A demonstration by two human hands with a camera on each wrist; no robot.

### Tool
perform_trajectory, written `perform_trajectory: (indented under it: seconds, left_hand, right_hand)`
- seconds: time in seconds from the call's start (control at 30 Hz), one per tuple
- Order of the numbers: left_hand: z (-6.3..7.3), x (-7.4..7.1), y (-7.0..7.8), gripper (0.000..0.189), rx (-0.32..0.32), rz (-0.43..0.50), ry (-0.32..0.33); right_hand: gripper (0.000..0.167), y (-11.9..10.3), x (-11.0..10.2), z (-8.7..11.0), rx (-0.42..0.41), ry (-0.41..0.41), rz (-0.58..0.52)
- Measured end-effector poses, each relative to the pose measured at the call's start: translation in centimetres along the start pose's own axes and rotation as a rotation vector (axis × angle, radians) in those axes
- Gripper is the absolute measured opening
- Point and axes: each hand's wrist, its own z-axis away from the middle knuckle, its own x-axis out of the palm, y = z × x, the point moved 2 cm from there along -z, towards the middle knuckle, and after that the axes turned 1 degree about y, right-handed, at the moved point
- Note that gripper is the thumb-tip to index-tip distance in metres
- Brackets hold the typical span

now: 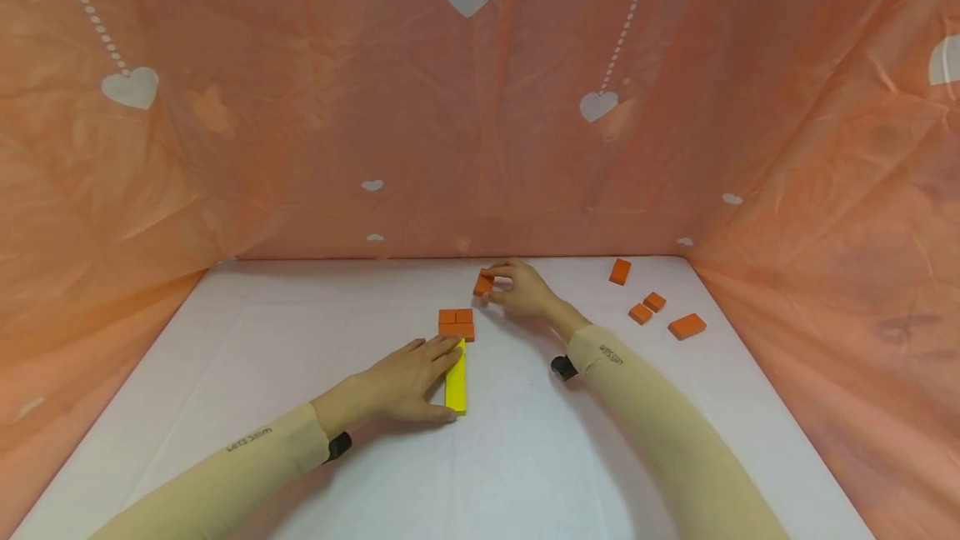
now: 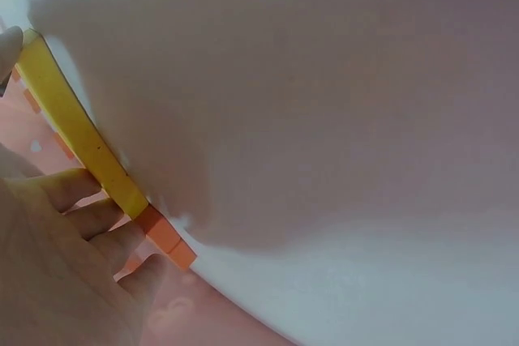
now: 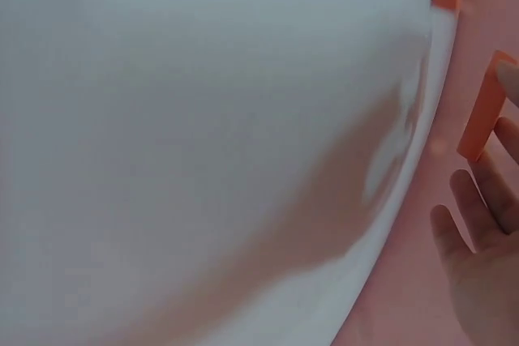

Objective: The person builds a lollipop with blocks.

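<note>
Left hand [image 1: 408, 377] flat, fingers straight against yellow bar [image 1: 456, 382] on white table [image 1: 262, 357], orange tiles [image 1: 457, 323] touching bar's far end, right hand [image 1: 522, 288] pinching orange block [image 1: 483, 283] beyond, loose blocks [image 1: 654, 307] right.

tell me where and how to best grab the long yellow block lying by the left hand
Probably across its two long sides near the middle, coming from above. The yellow block lies flat on the white table, long and narrow, so a pinch across its width fits. The left hand already rests along its left side, and orange blocks sit at its far end, so that end is crowded.
</note>
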Motion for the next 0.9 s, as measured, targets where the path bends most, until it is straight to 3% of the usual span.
perform_trajectory:
  seconds: [0.43, 0.9]
  left_hand:
    - [0.0, 0.0, -0.1, 0.094, 0.021, 0.003, 0.012]
    - [0.2, -0.2, -0.1, 0.094, 0.025, 0.017, 0.024]
  right_hand:
    - [0.047, -3.4, 3.8, -1.4, -0.073, -0.041, -0.043]
    - [0.047, -5.2, 5.7, -2.5, -0.094, -0.111, -0.038]
